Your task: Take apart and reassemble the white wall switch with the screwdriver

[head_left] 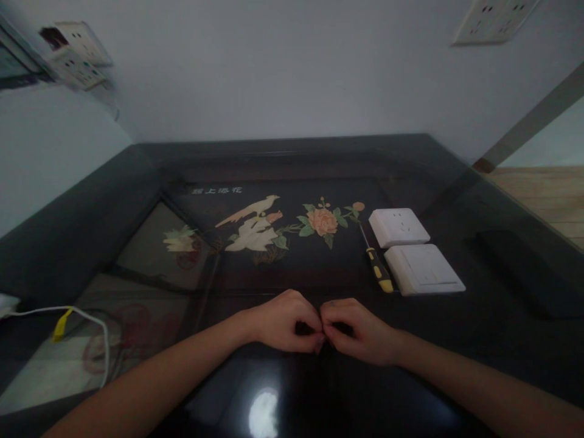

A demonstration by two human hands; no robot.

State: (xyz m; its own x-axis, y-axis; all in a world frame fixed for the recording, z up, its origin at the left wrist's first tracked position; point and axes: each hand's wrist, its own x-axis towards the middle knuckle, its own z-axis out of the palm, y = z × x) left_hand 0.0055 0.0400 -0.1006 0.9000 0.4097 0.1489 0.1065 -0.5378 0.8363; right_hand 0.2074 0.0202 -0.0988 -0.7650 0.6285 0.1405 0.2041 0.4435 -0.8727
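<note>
My left hand [292, 322] and my right hand [358, 331] meet near the front middle of the dark glossy table [283, 389]. Both are curled into a pinch, thumbs against forefingers, with the fingertips of the two hands touching. Whether anything small sits between the fingertips cannot be made out. Right of and beyond my right hand lies a screwdriver [378, 267] with a black and yellow handle, its shaft pointing away from me. Beside it are a white wall socket [399, 226] and, nearer to me, a white wall switch [424, 269].
A dark flat object [524, 271], perhaps a phone, lies at the right. On the left, a white cable [106, 340] with a yellow tag [61, 325] curves over the table. Wall sockets [497, 21] are mounted above. A bird-and-flower picture [253, 234] decorates the tabletop.
</note>
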